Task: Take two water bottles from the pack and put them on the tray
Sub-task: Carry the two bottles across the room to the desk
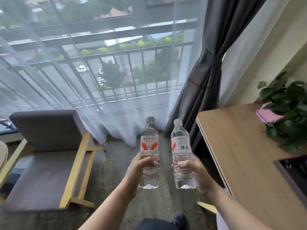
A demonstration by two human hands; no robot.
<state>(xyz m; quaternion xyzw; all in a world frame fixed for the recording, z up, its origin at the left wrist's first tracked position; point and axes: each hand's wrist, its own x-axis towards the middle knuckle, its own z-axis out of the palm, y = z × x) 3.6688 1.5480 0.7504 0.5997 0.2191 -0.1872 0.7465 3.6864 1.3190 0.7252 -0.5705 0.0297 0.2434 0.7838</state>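
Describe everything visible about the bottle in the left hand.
The left-hand bottle is clear, ribbed plastic, looks full of water, and has a pale screw cap still on. A white label with red characters and red wing-like shapes wraps its upper body, facing the camera. It is upright, held in the air over the wooden floor, beside but apart from the other bottle. Only the left hand touches it, fingers wrapped round its lower half.

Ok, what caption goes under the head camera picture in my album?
Left hand and right hand each hold a water bottle upright.
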